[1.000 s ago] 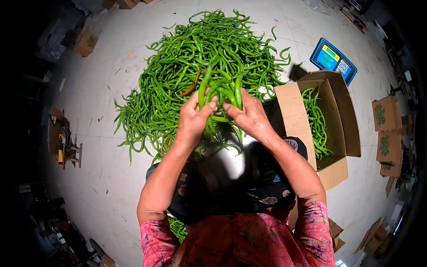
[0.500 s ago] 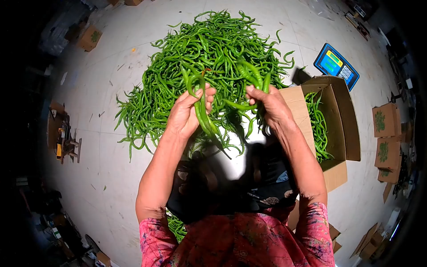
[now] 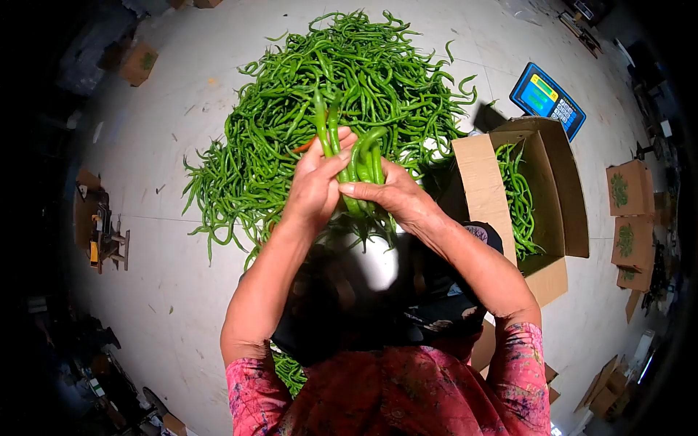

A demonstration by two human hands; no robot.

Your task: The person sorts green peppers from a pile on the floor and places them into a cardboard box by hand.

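Observation:
My left hand (image 3: 313, 185) is closed around a few long green chili peppers (image 3: 323, 123) that point up and away from me. Beside it, my right hand (image 3: 392, 195) grips more green chili peppers (image 3: 369, 152), some of them curled. The two hands meet, and their bunches lie side by side with tips hanging below the fingers. A reddish pepper (image 3: 304, 145) shows just left of my left hand; whether it is held I cannot tell. Beyond the hands spreads a large heap of green chili peppers (image 3: 349, 73) on the floor.
At my right stands an open cardboard box (image 3: 476, 185) with green peppers inside. Behind it is a blue scale display (image 3: 547, 102). Several printed cartons (image 3: 631, 189) line the far right. A small stool-like object (image 3: 109, 240) is at the left. More peppers (image 3: 289, 374) lie by my left side.
My hands have come together from either side, bringing their peppers into one cluster. The right hand moved left and slightly down. The view has shifted slightly.

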